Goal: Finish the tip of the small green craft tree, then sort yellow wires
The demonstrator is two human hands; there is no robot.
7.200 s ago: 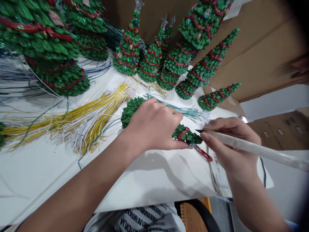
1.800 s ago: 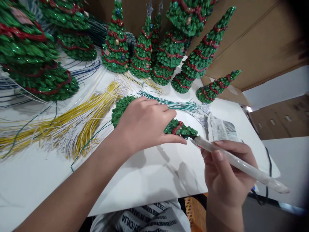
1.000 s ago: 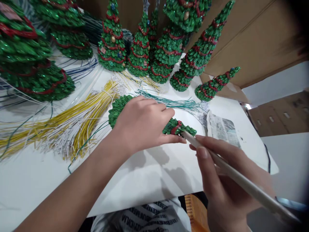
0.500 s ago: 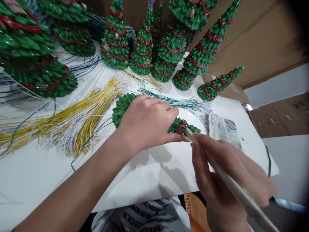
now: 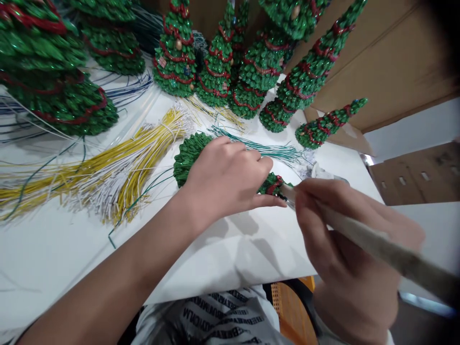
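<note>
1. The left hand (image 5: pixel 224 179) hides the middle of a small glittery green model Christmas tree (image 5: pixel 190 158). Where the right hand's (image 5: pixel 345 235) white pen-shaped tool (image 5: pixel 373 239) meets the tree's tip is hard to make out.
2. The tree lies on its side on a white table (image 5: pixel 223 258), beside yellow-and-white wire bundles (image 5: pixel 143 163). Upright model trees (image 5: pixel 174 62) stand far off, before cardboard (image 5: pixel 388 52).
3. The left hand curves over the tree, holding it down; the right hand grips the tool firmly.

From here I see a white-topped bench (image 5: pixel 53 258) carrying upright, glittery green cone-shaped trees with red garlands (image 5: pixel 175 62), a loose sheaf of yellow and white wires (image 5: pixel 122 177), thin green wires (image 5: pixel 258 149) and dark blue wires (image 5: pixel 132 88).
</note>
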